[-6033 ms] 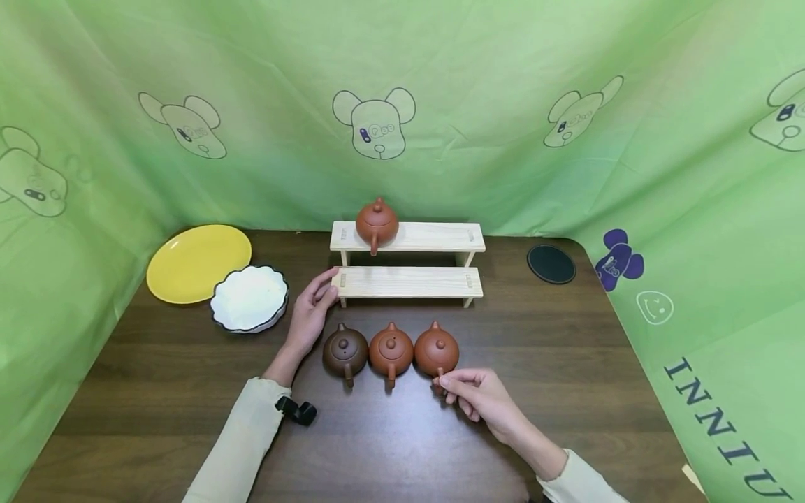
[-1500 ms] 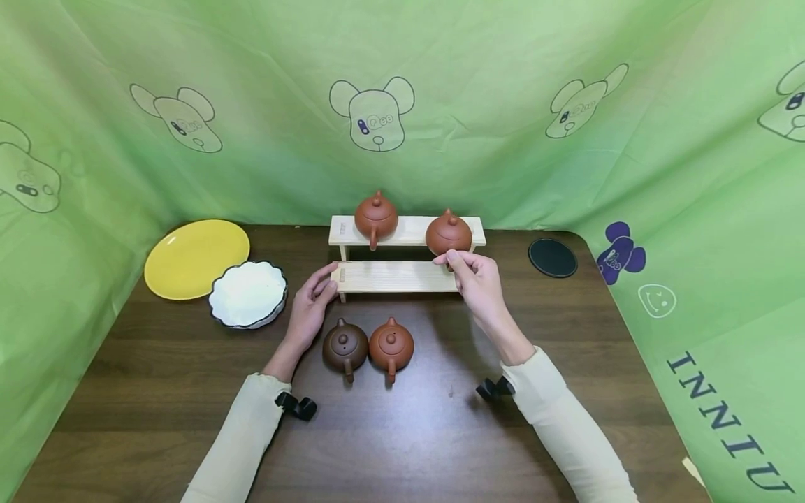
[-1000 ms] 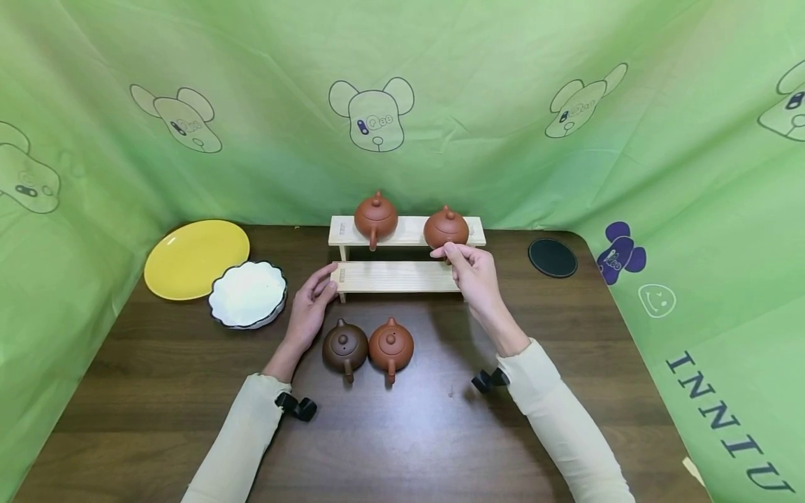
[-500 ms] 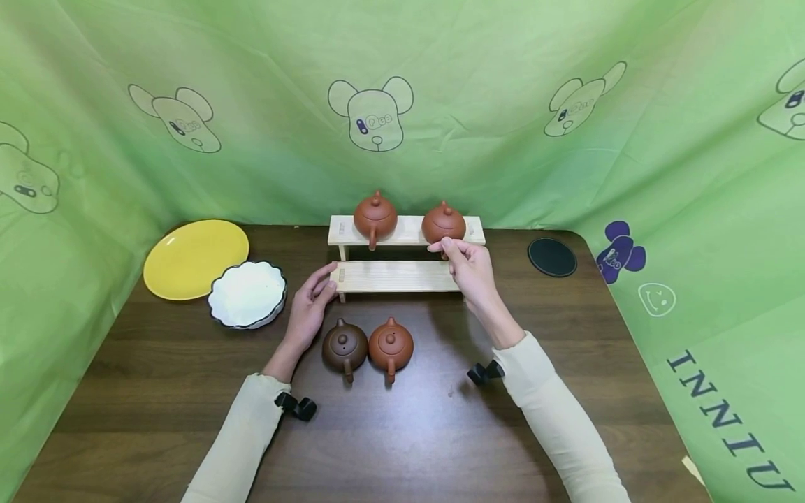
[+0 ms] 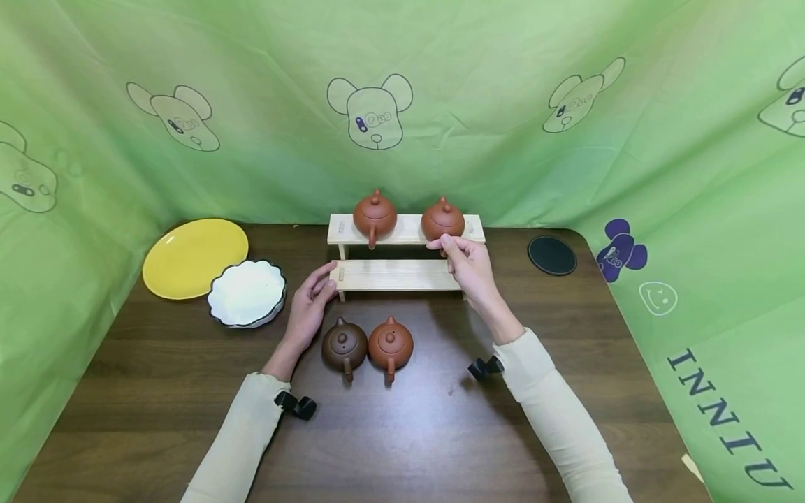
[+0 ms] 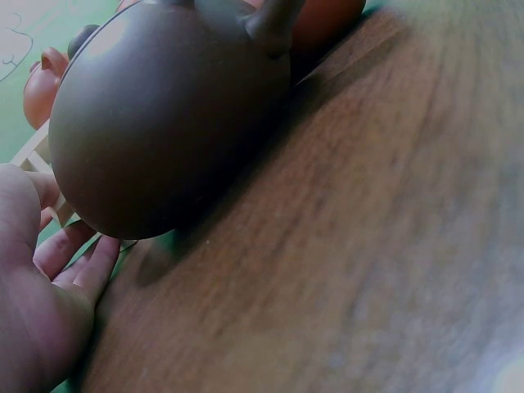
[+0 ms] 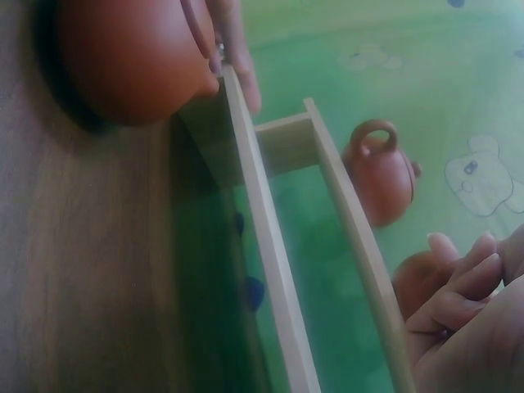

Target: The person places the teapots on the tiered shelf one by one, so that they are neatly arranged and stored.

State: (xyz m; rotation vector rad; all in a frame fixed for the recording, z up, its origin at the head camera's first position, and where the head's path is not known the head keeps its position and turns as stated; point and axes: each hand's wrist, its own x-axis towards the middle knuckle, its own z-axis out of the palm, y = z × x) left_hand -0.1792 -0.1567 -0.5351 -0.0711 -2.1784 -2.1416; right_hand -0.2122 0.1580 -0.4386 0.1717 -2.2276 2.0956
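A two-step pale wooden stand [image 5: 395, 275] is at the back centre. On its upper step are two reddish-brown teapots, one at the left [image 5: 374, 216] and one at the right [image 5: 443, 217]. The right hand [image 5: 473, 274] pinches the right teapot's handle, which its fingers partly hide. At the lower step's left end, the left hand [image 5: 308, 306] rests with thumb and fingers against the edge. In front of the stand, a dark brown teapot [image 5: 344, 344] and a reddish-brown teapot [image 5: 390, 342] sit side by side. The dark teapot [image 6: 164, 115] looms large in the left wrist view.
A yellow oval plate [image 5: 195, 258] and a white scalloped bowl [image 5: 247, 294] stand at the left, the bowl by the plate's edge. A dark round coaster [image 5: 552, 256] lies at the back right. Green cloth [image 5: 270, 168] hangs behind and beside the wooden table [image 5: 402, 447].
The right hand has carried the third teapot from the table row to the upper step's right part, then shifted it slightly left and back. The left hand has stayed at the stand.
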